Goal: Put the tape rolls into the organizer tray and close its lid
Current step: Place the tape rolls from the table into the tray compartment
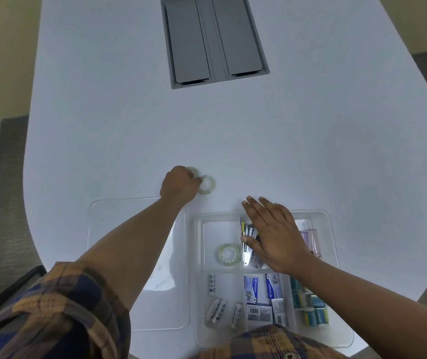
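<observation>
Two clear tape rolls lie on the white table beyond the tray. My left hand (180, 186) is curled over the far roll (193, 171), which is mostly hidden by my fingers. The near roll (207, 184) lies flat just right of that hand, touching it. A third tape roll (229, 254) lies in the top left compartment of the clear organizer tray (332, 229). My right hand (272, 233) hovers flat and open over the tray's top middle compartment. The clear lid (119, 218) lies flat on the table to the left of the tray, partly under my left forearm.
The tray also holds staplers (250, 244), batteries (216, 308), staple boxes (262, 287) and teal boxes (310, 307). A grey recessed cable box (213, 40) sits at the far middle of the table. The table's curved edges run down both sides.
</observation>
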Available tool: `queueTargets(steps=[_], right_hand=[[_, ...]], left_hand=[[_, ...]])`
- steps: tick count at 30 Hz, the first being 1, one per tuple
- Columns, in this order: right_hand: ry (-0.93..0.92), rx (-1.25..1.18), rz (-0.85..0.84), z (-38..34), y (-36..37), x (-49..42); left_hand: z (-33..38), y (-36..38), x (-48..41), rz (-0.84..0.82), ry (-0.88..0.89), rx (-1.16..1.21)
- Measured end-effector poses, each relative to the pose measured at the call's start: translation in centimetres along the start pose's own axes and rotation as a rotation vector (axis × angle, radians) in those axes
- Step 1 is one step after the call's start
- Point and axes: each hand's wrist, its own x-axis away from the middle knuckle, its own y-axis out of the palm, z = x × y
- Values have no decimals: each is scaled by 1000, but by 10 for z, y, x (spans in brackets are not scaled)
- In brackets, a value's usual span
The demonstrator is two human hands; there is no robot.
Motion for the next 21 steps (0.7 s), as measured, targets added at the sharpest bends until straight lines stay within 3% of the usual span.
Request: queueTargets(steps=[5,13,21], right_hand=[[3,14,-3,1,-1,0],[11,30,-2,0,0,1],[21,43,1,1,2,0]], left_hand=[[-4,-4,-2,12,8,125],[9,-34,64,51,349,116],[-9,2,153,-52,444,-125]])
